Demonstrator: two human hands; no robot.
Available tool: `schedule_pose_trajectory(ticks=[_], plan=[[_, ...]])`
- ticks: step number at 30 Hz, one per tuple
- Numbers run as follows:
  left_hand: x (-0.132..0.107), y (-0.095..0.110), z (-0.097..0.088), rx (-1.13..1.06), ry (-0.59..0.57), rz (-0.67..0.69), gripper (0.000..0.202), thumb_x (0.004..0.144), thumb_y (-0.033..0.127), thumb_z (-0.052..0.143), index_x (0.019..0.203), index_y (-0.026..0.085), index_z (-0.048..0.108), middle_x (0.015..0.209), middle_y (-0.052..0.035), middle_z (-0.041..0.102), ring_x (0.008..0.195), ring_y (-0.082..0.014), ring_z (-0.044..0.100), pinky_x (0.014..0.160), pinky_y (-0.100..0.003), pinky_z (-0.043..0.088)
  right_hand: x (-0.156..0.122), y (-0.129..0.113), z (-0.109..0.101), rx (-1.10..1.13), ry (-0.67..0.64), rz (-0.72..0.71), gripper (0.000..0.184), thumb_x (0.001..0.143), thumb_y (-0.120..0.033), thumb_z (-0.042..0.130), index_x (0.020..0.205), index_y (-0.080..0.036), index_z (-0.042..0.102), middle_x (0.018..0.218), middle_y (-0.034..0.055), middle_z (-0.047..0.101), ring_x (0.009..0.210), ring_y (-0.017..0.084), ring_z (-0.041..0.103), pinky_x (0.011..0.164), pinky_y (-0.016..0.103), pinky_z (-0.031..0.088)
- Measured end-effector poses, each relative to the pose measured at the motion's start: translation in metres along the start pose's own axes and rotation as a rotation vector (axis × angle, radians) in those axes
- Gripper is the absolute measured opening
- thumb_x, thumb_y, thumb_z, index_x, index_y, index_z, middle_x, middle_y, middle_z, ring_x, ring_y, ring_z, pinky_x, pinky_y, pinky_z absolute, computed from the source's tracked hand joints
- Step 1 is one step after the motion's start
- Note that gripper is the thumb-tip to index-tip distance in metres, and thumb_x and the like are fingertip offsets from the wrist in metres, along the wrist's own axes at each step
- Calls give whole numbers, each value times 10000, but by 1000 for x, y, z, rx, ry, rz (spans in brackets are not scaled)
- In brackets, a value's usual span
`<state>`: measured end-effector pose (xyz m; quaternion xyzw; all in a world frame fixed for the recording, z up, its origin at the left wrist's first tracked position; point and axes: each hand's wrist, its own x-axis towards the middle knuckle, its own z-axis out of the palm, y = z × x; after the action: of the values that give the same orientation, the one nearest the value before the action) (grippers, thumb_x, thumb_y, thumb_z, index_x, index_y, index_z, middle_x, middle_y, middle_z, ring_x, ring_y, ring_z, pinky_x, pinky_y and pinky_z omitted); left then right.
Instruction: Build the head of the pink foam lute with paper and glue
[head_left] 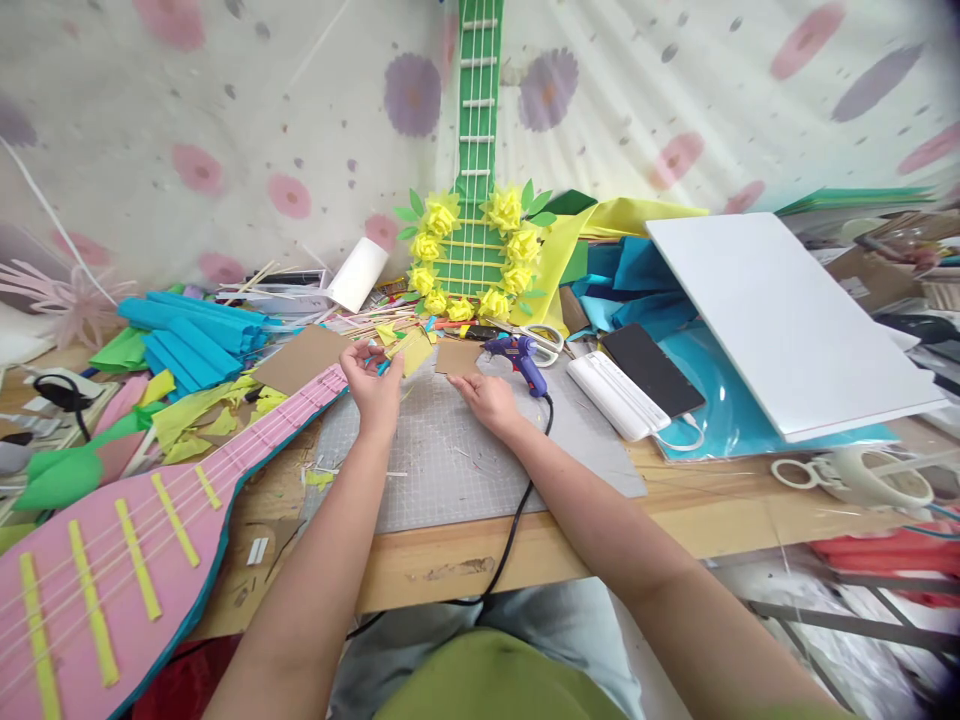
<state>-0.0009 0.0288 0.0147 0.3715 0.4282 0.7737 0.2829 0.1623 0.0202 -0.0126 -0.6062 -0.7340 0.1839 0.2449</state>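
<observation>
My left hand [373, 378] is raised over the grey cutting mat [465, 460], fingers pinched on a small yellow paper piece [411, 352] with a blue bit beside it. My right hand [487, 398] lies on the mat, fingertips pressing a small brown cardboard piece [457, 357]. A blue glue gun [521, 358] rests just right of that hand, its black cord [517, 520] running off the table's front edge. Behind stands a green paper guitar [477, 150] ringed with yellow paper flowers [504, 210].
A pink paper guitar [135, 540] lies at left over yellow scraps. Blue rolled paper [199, 335], scissors [544, 340], a white case [611, 395], a black phone [651, 368], a white board [787, 320] and tape rolls [862, 478] crowd the wooden table [712, 520].
</observation>
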Motion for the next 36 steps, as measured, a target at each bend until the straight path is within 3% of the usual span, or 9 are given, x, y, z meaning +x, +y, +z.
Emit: schedule_pose_trajectory(ticks=[3, 6, 11, 17, 21, 27, 31, 33, 36], plan=[[-2, 6, 3, 52, -17, 40, 490, 541, 45, 723, 914, 219, 458, 857, 16, 503, 803, -98, 530, 787, -206, 426, -1, 3, 3, 119, 23, -16, 391, 845, -489, 457, 580, -201, 475, 603, 15, 560, 585, 147, 524, 530, 258, 286], [-8, 10, 5, 126, -59, 118, 505, 547, 44, 722, 949, 207, 462, 870, 2, 504, 804, -114, 540, 787, -225, 429, 1, 6, 8, 436, 32, -44, 261, 739, -441, 592, 801, -210, 487, 799, 4, 597, 662, 125, 553, 599, 253, 407], [-34, 0, 8, 218, -116, 213, 465, 599, 77, 701, 1001, 190, 499, 942, -42, 502, 887, -152, 544, 882, -287, 419, 5, 6, 16, 888, 32, -57, 665, 571, -433, 720, 1090, -245, 349, 1109, 89, 523, 872, 163, 586, 762, 348, 503], [-58, -18, 16, 220, -253, 157, 470, 584, 99, 714, 999, 202, 519, 1042, -81, 495, 918, -172, 545, 944, -347, 405, 7, -1, 28, 992, 73, -51, 974, 558, -385, 744, 1298, -275, 121, 1191, 122, 493, 942, 193, 592, 828, 391, 503], [-56, -10, 10, 218, -304, 174, 577, 503, 149, 792, 1010, 193, 520, 1076, -97, 497, 1005, -210, 536, 967, -373, 396, 12, 4, 28, 1060, 37, -41, 1071, 554, -344, 750, 1347, -303, 30, 1202, 118, 493, 909, 193, 612, 794, 393, 518], [-34, 16, -17, 370, -401, 355, 808, 410, 286, 857, 1111, 202, 463, 1155, -109, 465, 1098, -254, 487, 1006, -414, 362, 13, 8, 14, 1256, -204, -11, 1080, 477, -247, 782, 1342, -337, 142, 1238, 87, 463, 979, 198, 580, 797, 389, 523], [-21, 17, -33, 458, -391, 412, 901, 479, 421, 819, 1226, 206, 363, 1232, -128, 407, 1130, -258, 475, 994, -447, 372, 9, 3, 9, 1414, -293, 6, 986, 498, -171, 755, 1315, -354, 234, 1232, 50, 473, 970, 169, 576, 793, 343, 519], [-20, 9, -39, 512, -414, 388, 976, 497, 446, 806, 1293, 212, 292, 1292, -150, 363, 1199, -277, 425, 1013, -463, 349, 8, 1, 7, 1485, -326, 23, 937, 497, -135, 735, 1290, -348, 284, 1215, 30, 492, 947, 152, 583, 804, 324, 510], [-27, -9, -45, 547, -559, 220, 1156, 465, 415, 827, 1386, 254, 147, 1385, -178, 265, 1230, -294, 410, 1013, -475, 351, 7, 0, 4, 1542, -372, 32, 863, 499, -110, 701, 1255, -335, 350, 1159, 6, 546, 949, 153, 590, 825, 323, 500]])
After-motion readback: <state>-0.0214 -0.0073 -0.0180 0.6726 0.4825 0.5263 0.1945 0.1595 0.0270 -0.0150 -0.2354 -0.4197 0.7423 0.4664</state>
